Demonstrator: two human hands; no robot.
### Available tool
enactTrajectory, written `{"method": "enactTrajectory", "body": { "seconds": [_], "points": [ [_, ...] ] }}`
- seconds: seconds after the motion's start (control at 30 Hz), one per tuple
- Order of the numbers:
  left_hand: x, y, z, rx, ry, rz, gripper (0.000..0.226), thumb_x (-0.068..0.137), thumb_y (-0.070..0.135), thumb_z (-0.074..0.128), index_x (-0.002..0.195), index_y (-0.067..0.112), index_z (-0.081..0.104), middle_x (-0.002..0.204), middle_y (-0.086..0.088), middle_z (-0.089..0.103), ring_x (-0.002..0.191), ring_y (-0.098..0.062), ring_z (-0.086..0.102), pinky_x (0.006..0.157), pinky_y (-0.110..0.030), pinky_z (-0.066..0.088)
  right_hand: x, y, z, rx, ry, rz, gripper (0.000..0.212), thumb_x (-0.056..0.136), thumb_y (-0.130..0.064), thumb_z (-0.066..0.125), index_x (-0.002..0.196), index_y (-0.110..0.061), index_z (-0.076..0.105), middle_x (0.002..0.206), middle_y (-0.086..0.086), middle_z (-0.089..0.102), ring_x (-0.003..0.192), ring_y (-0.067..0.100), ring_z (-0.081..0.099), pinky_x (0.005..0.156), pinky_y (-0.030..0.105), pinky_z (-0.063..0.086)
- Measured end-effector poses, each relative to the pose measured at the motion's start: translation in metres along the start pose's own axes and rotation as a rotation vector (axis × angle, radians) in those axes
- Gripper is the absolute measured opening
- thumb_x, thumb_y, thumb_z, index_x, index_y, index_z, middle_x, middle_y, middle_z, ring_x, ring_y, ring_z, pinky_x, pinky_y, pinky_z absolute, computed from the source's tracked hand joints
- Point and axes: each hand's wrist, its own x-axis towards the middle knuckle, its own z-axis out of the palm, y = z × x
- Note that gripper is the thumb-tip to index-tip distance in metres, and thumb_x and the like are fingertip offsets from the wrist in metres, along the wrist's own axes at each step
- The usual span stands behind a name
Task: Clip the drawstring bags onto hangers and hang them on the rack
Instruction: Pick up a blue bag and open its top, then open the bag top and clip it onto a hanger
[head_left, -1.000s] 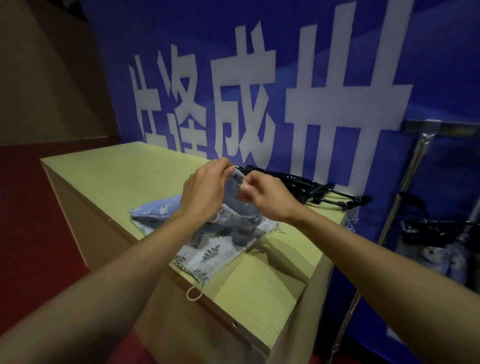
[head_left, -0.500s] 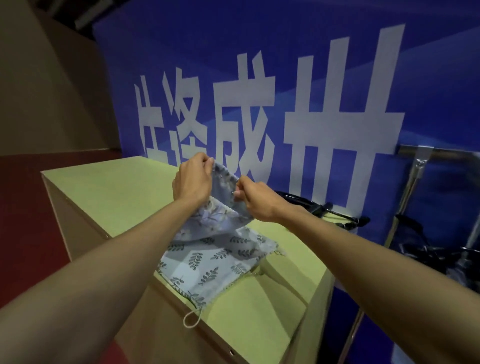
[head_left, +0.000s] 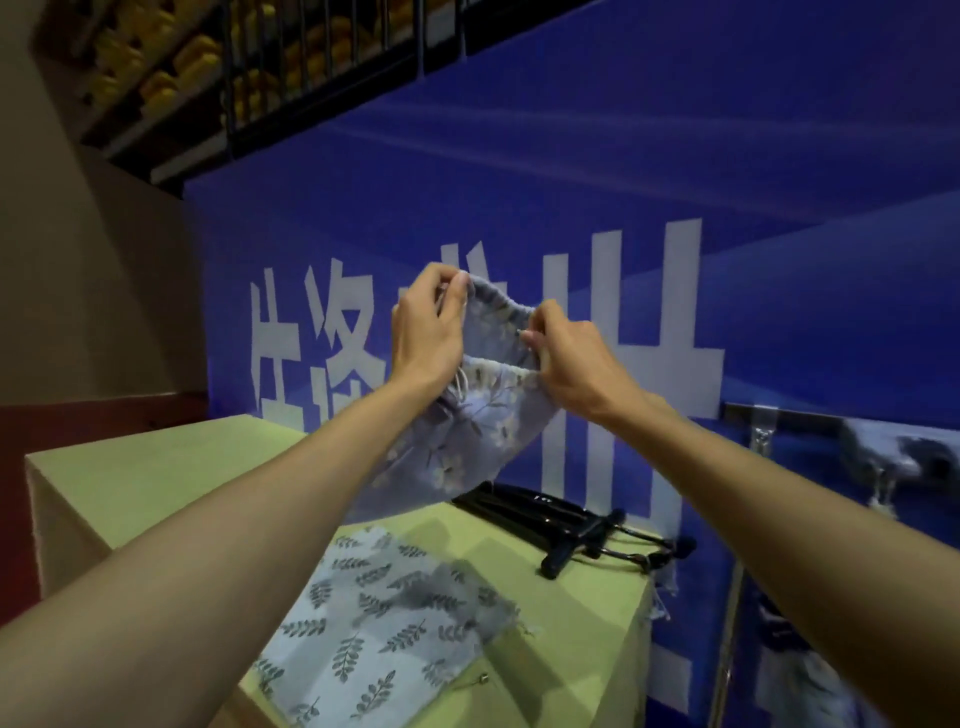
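Observation:
My left hand and my right hand hold a pale blue flowered drawstring bag in the air by its gathered top edge, one hand at each end. The bag hangs down above the table. A second bag, pale with a leaf print, lies flat on the yellow-green table below my arms. Black clip hangers lie in a pile at the table's far right corner. The metal rack bar runs along the right, with a bag on a hanger hanging from it.
A blue banner with large white characters stands right behind the table. The rack's upright pole descends just past the table's right edge. Red floor lies to the left. Dark shelving with yellow items is overhead.
Both hands have lifted the flowered bag off the table and up to about head height. The leaf-print bag stays flat on the table.

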Motion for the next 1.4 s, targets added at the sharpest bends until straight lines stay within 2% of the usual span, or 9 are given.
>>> {"method": "enactTrajectory", "body": {
  "seconds": [0.23, 0.4, 0.57, 0.67, 0.8, 1.0, 1.17, 1.3, 1.4],
  "points": [
    [-0.016, 0.084, 0.066, -0.218, -0.097, -0.075, 0.020, 0.099, 0.026, 0.050, 0.092, 0.013, 0.063, 0.084, 0.001, 0.064, 0.080, -0.014, 0.059, 0.071, -0.027, 0.043, -0.044, 0.047, -0.135, -0.309, -0.293, -0.069, 0.010, 0.096, -0.022, 0.051, 0.088, -0.017, 0.055, 0.083, 0.005, 0.064, 0.081, 0.031, 0.057, 0.069, 0.036, 0.044],
    [-0.040, 0.142, 0.105, -0.329, -0.183, -0.237, 0.023, 0.099, 0.028, 0.048, 0.087, 0.014, 0.061, 0.075, 0.002, 0.057, 0.068, -0.012, 0.050, 0.068, -0.030, 0.042, -0.083, 0.079, -0.194, -0.402, -0.270, -0.036, 0.022, 0.097, -0.031, 0.051, 0.090, -0.012, 0.062, 0.081, 0.006, 0.069, 0.075, 0.029, 0.056, 0.071, 0.040, 0.048],
    [-0.068, 0.171, 0.136, -0.414, -0.319, -0.425, 0.027, 0.099, 0.026, 0.046, 0.087, 0.007, 0.060, 0.075, -0.009, 0.053, 0.073, -0.020, 0.049, 0.067, -0.032, 0.042, -0.117, 0.098, -0.236, -0.634, -0.229, 0.007, 0.052, 0.101, -0.046, 0.036, 0.071, -0.013, 0.064, 0.074, 0.005, 0.069, 0.071, 0.032, 0.051, 0.082, 0.034, 0.029],
    [-0.092, 0.167, 0.143, -0.452, -0.446, -0.584, 0.026, 0.099, 0.024, 0.046, 0.077, 0.013, 0.055, 0.070, -0.010, 0.049, 0.060, -0.018, 0.049, 0.062, -0.033, 0.041, -0.139, 0.103, -0.244, -0.655, -0.245, 0.025, 0.062, 0.099, -0.050, 0.037, 0.044, -0.021, 0.039, 0.047, 0.000, 0.048, 0.051, 0.023, 0.038, 0.088, 0.036, 0.030],
    [-0.128, 0.152, 0.135, -0.405, -0.560, -0.693, 0.034, 0.099, 0.018, 0.045, 0.067, 0.014, 0.053, 0.055, -0.004, 0.048, 0.033, -0.010, 0.048, 0.048, -0.021, 0.043, -0.159, 0.105, -0.228, -0.593, -0.270, 0.021, 0.065, 0.098, -0.051, 0.041, 0.045, -0.014, 0.034, 0.042, 0.001, 0.036, 0.048, 0.025, 0.031, 0.084, 0.035, 0.031],
    [-0.188, 0.091, 0.108, -0.207, -0.686, -0.655, 0.025, 0.097, 0.018, 0.046, 0.074, 0.011, 0.050, 0.071, -0.011, 0.040, 0.068, -0.021, 0.038, 0.058, -0.032, 0.031, -0.175, 0.095, -0.163, -0.447, -0.561, 0.028, 0.055, 0.096, -0.046, 0.051, 0.063, -0.004, 0.065, 0.065, 0.014, 0.064, 0.061, 0.029, 0.050, 0.062, 0.032, 0.037],
    [-0.221, 0.036, 0.095, -0.122, -0.715, -0.691, 0.030, 0.098, 0.023, 0.052, 0.070, 0.012, 0.052, 0.067, -0.011, 0.042, 0.062, -0.020, 0.038, 0.058, -0.029, 0.031, -0.179, 0.093, -0.102, -0.357, -0.816, 0.048, 0.051, 0.095, -0.044, 0.054, 0.059, -0.008, 0.059, 0.058, 0.008, 0.061, 0.052, 0.017, 0.048, 0.063, 0.034, 0.047],
    [-0.234, 0.000, 0.090, -0.066, -0.715, -0.705, 0.021, 0.094, 0.020, 0.057, 0.079, 0.009, 0.067, 0.076, -0.005, 0.060, 0.071, -0.017, 0.049, 0.062, -0.027, 0.038, -0.178, 0.100, -0.056, -0.218, -0.816, 0.109, 0.041, 0.097, -0.038, 0.052, 0.066, -0.014, 0.064, 0.057, 0.000, 0.066, 0.047, 0.006, 0.056, 0.051, 0.013, 0.040],
    [-0.236, -0.021, 0.088, -0.003, -0.778, -0.683, 0.020, 0.094, 0.020, 0.058, 0.084, 0.007, 0.070, 0.088, -0.006, 0.067, 0.077, -0.016, 0.058, 0.066, -0.025, 0.039, -0.175, 0.115, -0.021, -0.171, -0.771, 0.134, 0.030, 0.098, -0.031, 0.051, 0.081, -0.011, 0.065, 0.069, 0.003, 0.069, 0.060, 0.011, 0.063, 0.062, 0.021, 0.048]
  ]
}}
